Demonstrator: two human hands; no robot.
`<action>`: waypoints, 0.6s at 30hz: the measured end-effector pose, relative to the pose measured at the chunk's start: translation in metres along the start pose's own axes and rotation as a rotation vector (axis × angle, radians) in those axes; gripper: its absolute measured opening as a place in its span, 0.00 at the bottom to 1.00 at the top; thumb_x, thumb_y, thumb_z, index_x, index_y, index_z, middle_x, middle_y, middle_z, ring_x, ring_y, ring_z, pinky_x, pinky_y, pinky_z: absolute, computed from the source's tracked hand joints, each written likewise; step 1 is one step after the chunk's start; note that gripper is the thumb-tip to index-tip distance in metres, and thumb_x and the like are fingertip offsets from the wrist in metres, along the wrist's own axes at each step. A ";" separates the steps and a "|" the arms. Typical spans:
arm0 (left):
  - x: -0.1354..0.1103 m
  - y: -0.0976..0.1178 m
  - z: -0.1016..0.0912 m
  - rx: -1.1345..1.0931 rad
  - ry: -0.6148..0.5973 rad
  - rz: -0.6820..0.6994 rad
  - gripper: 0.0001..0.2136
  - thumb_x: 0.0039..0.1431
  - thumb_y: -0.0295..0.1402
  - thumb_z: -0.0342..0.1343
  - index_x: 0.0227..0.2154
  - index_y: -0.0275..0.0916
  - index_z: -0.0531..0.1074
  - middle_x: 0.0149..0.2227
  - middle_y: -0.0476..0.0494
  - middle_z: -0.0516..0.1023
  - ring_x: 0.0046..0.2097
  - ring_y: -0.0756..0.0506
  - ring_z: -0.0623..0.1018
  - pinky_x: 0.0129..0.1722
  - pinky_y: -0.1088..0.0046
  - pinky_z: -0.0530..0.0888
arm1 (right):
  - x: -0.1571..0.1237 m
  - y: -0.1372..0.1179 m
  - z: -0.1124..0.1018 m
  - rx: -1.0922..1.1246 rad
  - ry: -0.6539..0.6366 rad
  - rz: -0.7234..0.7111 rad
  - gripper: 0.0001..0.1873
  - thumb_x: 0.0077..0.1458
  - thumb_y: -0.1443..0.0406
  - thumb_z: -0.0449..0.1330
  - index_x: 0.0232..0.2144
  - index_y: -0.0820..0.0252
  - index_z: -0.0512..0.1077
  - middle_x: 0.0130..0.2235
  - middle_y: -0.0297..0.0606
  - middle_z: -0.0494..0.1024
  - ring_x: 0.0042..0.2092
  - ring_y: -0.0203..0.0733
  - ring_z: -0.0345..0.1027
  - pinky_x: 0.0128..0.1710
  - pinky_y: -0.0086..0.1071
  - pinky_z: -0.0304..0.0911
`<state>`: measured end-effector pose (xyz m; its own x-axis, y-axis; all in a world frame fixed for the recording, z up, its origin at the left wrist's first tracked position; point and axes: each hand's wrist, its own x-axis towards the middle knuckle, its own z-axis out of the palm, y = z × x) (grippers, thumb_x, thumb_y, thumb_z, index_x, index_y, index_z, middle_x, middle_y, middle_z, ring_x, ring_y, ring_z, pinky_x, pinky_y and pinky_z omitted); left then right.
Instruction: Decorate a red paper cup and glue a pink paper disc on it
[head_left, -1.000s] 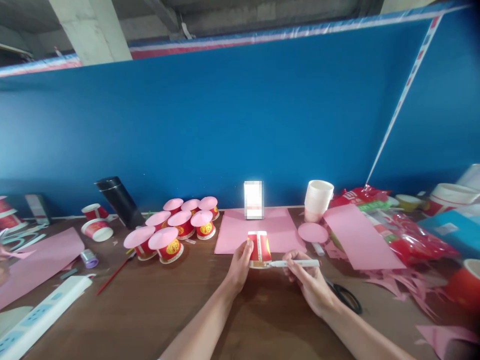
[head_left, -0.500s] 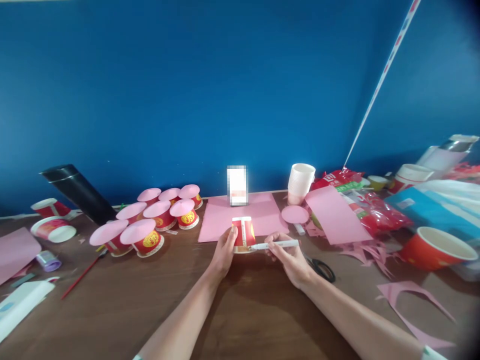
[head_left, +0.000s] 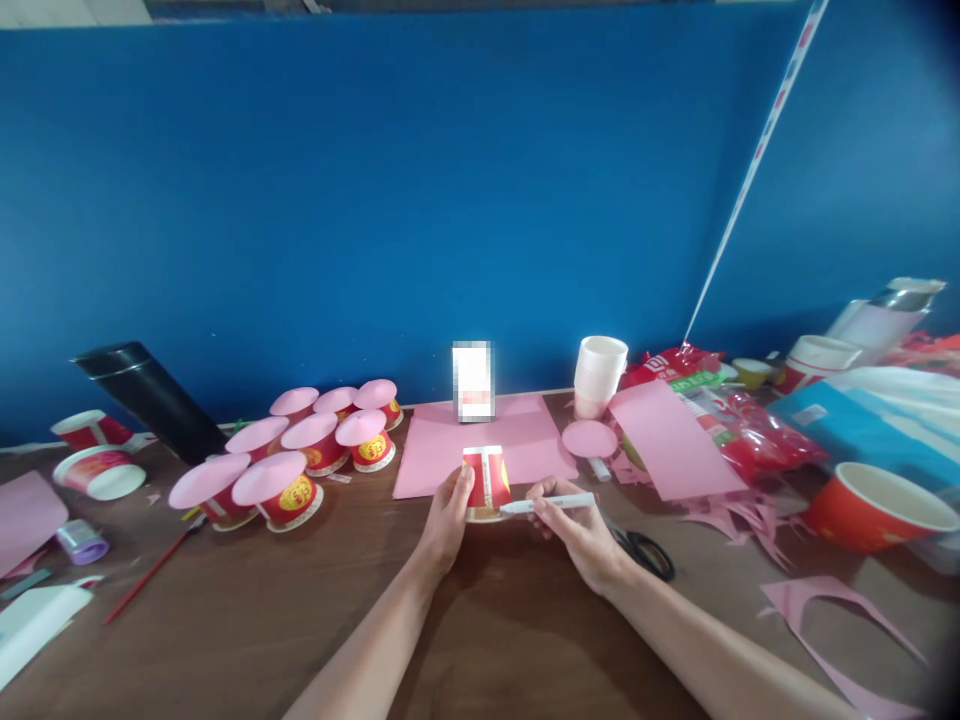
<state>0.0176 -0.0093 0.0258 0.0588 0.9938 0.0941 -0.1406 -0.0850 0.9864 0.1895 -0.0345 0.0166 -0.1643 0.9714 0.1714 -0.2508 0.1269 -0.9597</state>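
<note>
A small red paper cup (head_left: 487,482) stands upside down on the edge of a pink paper sheet (head_left: 517,445). My left hand (head_left: 448,518) grips the cup's left side. In my right hand (head_left: 576,520) is a white marker pen (head_left: 547,503), held level, with its tip at the base of the cup's right side. A pink paper disc (head_left: 589,438) lies just right of the sheet.
Several upturned red cups topped with pink discs (head_left: 292,455) cluster at the left. Black scissors (head_left: 643,550) lie by my right wrist. A stack of white cups (head_left: 598,376), another pink sheet (head_left: 671,438), a red bowl (head_left: 877,505) and pink scraps (head_left: 832,610) fill the right. A black flask (head_left: 146,400) leans at the left.
The view dropped and swung right, then rose slightly. Both hands keep the same hold; cup and marker stay together at the sheet's front edge.
</note>
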 end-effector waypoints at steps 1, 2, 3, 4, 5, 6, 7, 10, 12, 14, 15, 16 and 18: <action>0.000 0.001 0.000 -0.004 0.001 -0.006 0.17 0.56 0.47 0.47 0.29 0.36 0.69 0.27 0.48 0.74 0.27 0.49 0.70 0.29 0.74 0.67 | 0.000 0.000 0.000 -0.003 -0.007 0.000 0.12 0.53 0.58 0.58 0.29 0.61 0.67 0.24 0.31 0.65 0.25 0.31 0.56 0.24 0.26 0.53; 0.000 0.001 0.000 -0.006 0.005 -0.015 0.17 0.56 0.47 0.47 0.29 0.36 0.68 0.26 0.49 0.73 0.27 0.50 0.70 0.29 0.75 0.67 | 0.000 0.000 -0.001 -0.006 -0.016 -0.001 0.12 0.53 0.58 0.58 0.29 0.61 0.67 0.24 0.31 0.65 0.25 0.31 0.55 0.24 0.26 0.52; 0.000 0.001 0.000 -0.005 0.011 -0.021 0.17 0.56 0.47 0.47 0.29 0.36 0.68 0.26 0.49 0.73 0.26 0.50 0.70 0.28 0.75 0.67 | 0.001 0.000 -0.001 -0.006 -0.025 -0.002 0.12 0.53 0.58 0.58 0.29 0.61 0.67 0.23 0.31 0.64 0.25 0.31 0.55 0.24 0.26 0.52; 0.000 0.000 0.000 -0.003 0.014 -0.025 0.17 0.56 0.47 0.47 0.29 0.36 0.68 0.25 0.49 0.73 0.26 0.50 0.69 0.28 0.75 0.67 | 0.001 0.000 -0.001 -0.003 -0.032 -0.002 0.12 0.53 0.58 0.58 0.28 0.61 0.67 0.23 0.31 0.64 0.25 0.31 0.55 0.23 0.26 0.52; 0.000 0.000 0.000 -0.002 0.013 -0.026 0.17 0.56 0.47 0.47 0.29 0.36 0.68 0.25 0.49 0.73 0.26 0.50 0.69 0.28 0.75 0.67 | 0.001 0.000 -0.001 0.003 -0.034 -0.002 0.12 0.53 0.58 0.59 0.28 0.61 0.67 0.23 0.30 0.64 0.25 0.31 0.55 0.23 0.26 0.52; 0.001 -0.001 -0.001 -0.002 0.010 -0.024 0.17 0.56 0.47 0.47 0.28 0.36 0.68 0.25 0.49 0.72 0.26 0.50 0.69 0.28 0.75 0.67 | 0.001 0.000 -0.001 0.011 -0.032 -0.002 0.12 0.53 0.58 0.59 0.28 0.61 0.67 0.23 0.30 0.64 0.25 0.31 0.55 0.23 0.26 0.51; 0.001 -0.002 -0.001 -0.005 0.006 -0.020 0.17 0.56 0.47 0.47 0.28 0.36 0.68 0.25 0.50 0.72 0.27 0.50 0.70 0.29 0.75 0.67 | 0.001 0.000 -0.001 0.019 -0.025 -0.002 0.11 0.53 0.58 0.59 0.28 0.61 0.67 0.23 0.30 0.64 0.25 0.31 0.55 0.23 0.26 0.51; 0.002 -0.005 -0.001 -0.028 -0.003 -0.017 0.17 0.56 0.46 0.47 0.29 0.36 0.69 0.25 0.49 0.72 0.27 0.50 0.70 0.29 0.75 0.67 | 0.001 0.000 0.000 0.024 -0.005 -0.002 0.11 0.53 0.58 0.59 0.29 0.61 0.68 0.24 0.31 0.65 0.25 0.32 0.56 0.23 0.26 0.51; 0.002 -0.006 0.000 -0.050 -0.004 -0.022 0.17 0.56 0.46 0.47 0.30 0.36 0.69 0.26 0.48 0.73 0.27 0.49 0.71 0.29 0.75 0.67 | 0.001 0.001 -0.001 0.013 -0.010 0.001 0.10 0.53 0.59 0.59 0.29 0.61 0.68 0.24 0.31 0.65 0.25 0.31 0.56 0.24 0.26 0.51; 0.001 -0.005 0.000 -0.070 -0.012 -0.029 0.16 0.57 0.46 0.47 0.31 0.36 0.69 0.27 0.48 0.74 0.28 0.49 0.72 0.30 0.75 0.68 | 0.000 0.002 -0.001 0.004 -0.024 0.001 0.10 0.53 0.59 0.59 0.29 0.61 0.68 0.24 0.31 0.65 0.25 0.31 0.55 0.24 0.26 0.51; 0.001 -0.005 0.000 -0.071 -0.017 -0.028 0.16 0.57 0.46 0.47 0.31 0.36 0.69 0.27 0.47 0.74 0.28 0.49 0.72 0.30 0.75 0.68 | 0.000 0.002 -0.001 0.000 -0.030 0.002 0.10 0.54 0.59 0.58 0.29 0.61 0.68 0.24 0.31 0.65 0.25 0.31 0.55 0.24 0.26 0.51; 0.001 -0.005 0.000 -0.066 -0.020 -0.023 0.16 0.57 0.45 0.47 0.30 0.36 0.69 0.28 0.47 0.74 0.29 0.49 0.72 0.29 0.75 0.68 | 0.000 0.002 -0.002 -0.002 -0.036 0.002 0.10 0.54 0.59 0.58 0.29 0.61 0.68 0.24 0.31 0.65 0.25 0.31 0.55 0.24 0.26 0.51; 0.001 -0.005 0.000 -0.054 -0.020 -0.016 0.16 0.57 0.46 0.48 0.29 0.36 0.69 0.27 0.48 0.74 0.27 0.50 0.71 0.29 0.75 0.67 | 0.000 0.002 -0.002 -0.001 -0.045 0.003 0.10 0.54 0.59 0.58 0.29 0.61 0.68 0.24 0.31 0.65 0.25 0.31 0.55 0.24 0.26 0.51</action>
<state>0.0187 -0.0076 0.0206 0.0808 0.9934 0.0818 -0.1926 -0.0650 0.9791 0.1909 -0.0338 0.0141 -0.2078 0.9618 0.1781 -0.2495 0.1239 -0.9604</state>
